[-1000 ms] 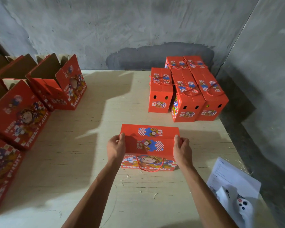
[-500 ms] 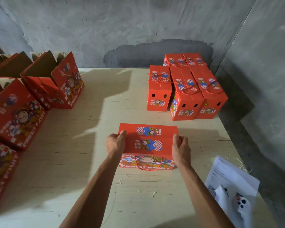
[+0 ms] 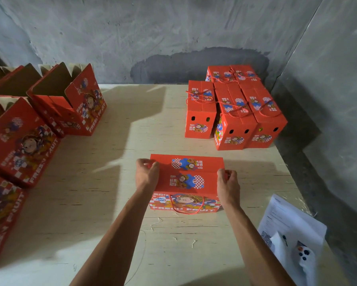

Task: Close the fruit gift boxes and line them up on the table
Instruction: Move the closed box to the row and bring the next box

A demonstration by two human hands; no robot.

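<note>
Closed box [image 3: 187, 178] lying long axis left-right; left hand [image 3: 146, 174] and right hand [image 3: 228, 183] gripping its ends; finished row [image 3: 235, 108] sitting far-right.

Both hands, left [image 3: 146, 172] and right [image 3: 228, 183], pinch the ends of a closed red gift box [image 3: 187, 178] on the desk [image 3: 111, 203].

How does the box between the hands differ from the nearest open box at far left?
The box between the hands has its top flaps shut; the open box has flaps standing up, showing its brown inside. The left hand and right hand grip the first box's ends; no hand touches the second. Both are red with the same cartoon print.
</note>
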